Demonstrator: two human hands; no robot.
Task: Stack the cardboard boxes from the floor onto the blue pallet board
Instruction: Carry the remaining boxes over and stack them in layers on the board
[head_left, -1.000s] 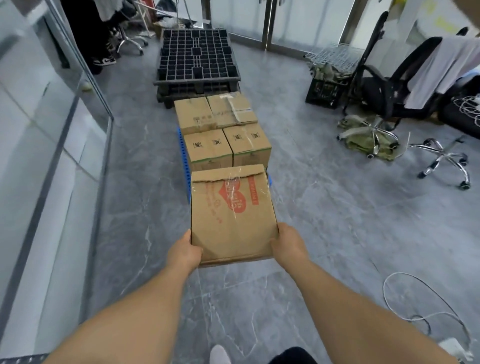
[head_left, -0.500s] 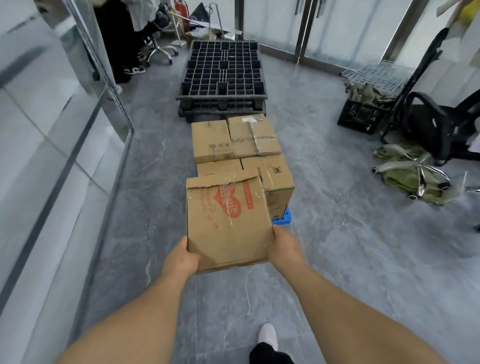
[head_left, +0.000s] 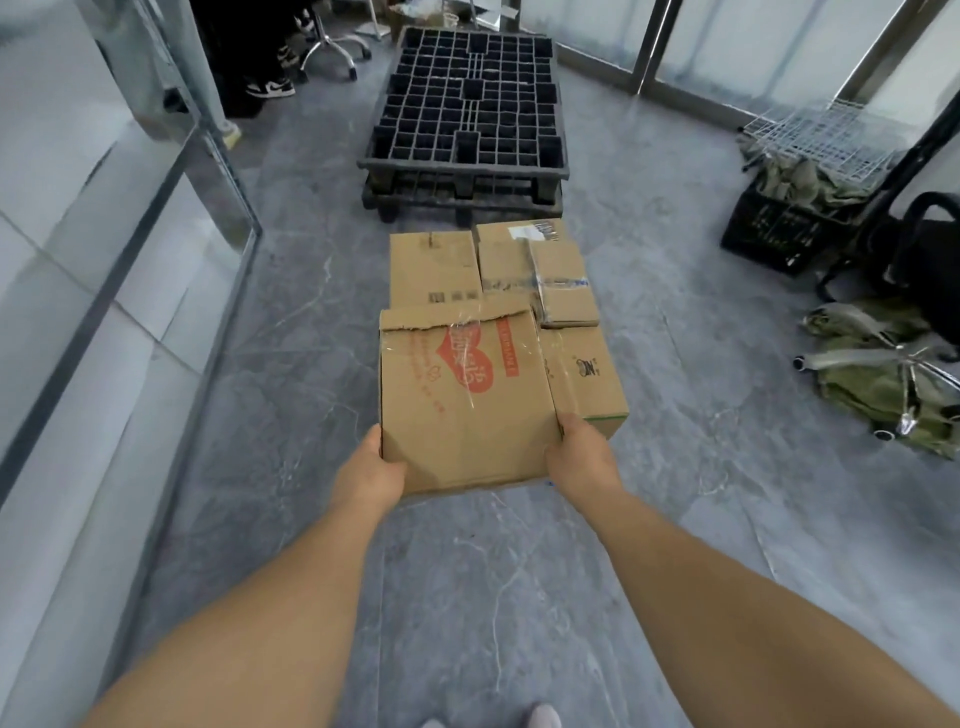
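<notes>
1. A cardboard box with a red print (head_left: 465, 400) is held in the air between both hands, low over the front of the stack.
2. The left hand (head_left: 370, 470) grips the near left corner of this box, and the right hand (head_left: 582, 454) grips the near right corner. The fingers are curled under the bottom edge and are mostly hidden.
3. The carried box lies straight ahead of the person, and its long axis points away from the body. Both hands are equally near to it.
4. Behind and below it, three boxes are visible: a rear left box (head_left: 434, 265), a rear right box with tape (head_left: 537, 275) and a front right box (head_left: 589, 371).
5. The blue pallet board is hidden under these boxes, so its edges cannot be seen.
6. The carried box covers the front left place, just beside the front right box. It is judged that it must be lowered there or onto the box beneath, with its right side kept parallel to the neighbour.
7. A black pallet (head_left: 467, 109) stands farther ahead on the floor (head_left: 519, 571).
</notes>
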